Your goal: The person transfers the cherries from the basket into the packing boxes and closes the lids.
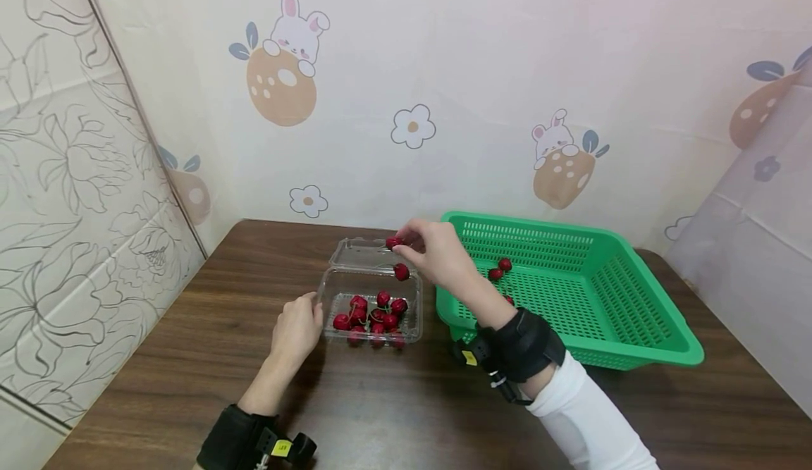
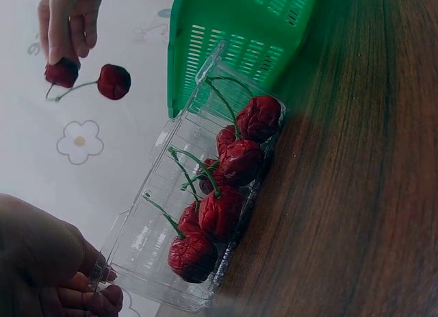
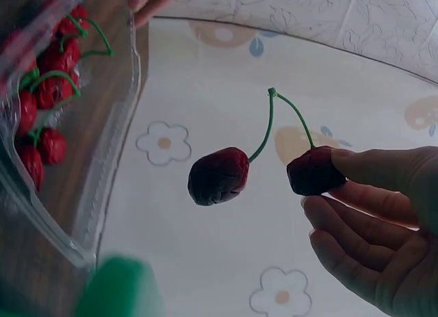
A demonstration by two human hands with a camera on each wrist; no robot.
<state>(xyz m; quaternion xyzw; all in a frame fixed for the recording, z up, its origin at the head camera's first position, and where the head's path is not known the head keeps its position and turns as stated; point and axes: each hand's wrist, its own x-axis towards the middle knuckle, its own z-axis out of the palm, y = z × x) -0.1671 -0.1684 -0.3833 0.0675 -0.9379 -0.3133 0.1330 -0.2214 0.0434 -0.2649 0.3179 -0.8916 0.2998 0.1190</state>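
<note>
Left hand point(image 1: 298, 328) gripping the clear box point(image 1: 364, 282) toward the desk's point(image 1: 393, 406) far edge, right hand point(image 1: 436, 253) pinching paired cherries point(image 3: 219, 176), the transfer seemingly calls for lowering.

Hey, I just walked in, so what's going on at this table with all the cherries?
A person is handling cherries with both hands. The right hand pinches one cherry of a pair joined at the stems, while its twin dangles free, raised near the open clear container. The left hand grips that container's edge. A cluster of cherries lies inside it, and a few others sit in the green basket.
</note>
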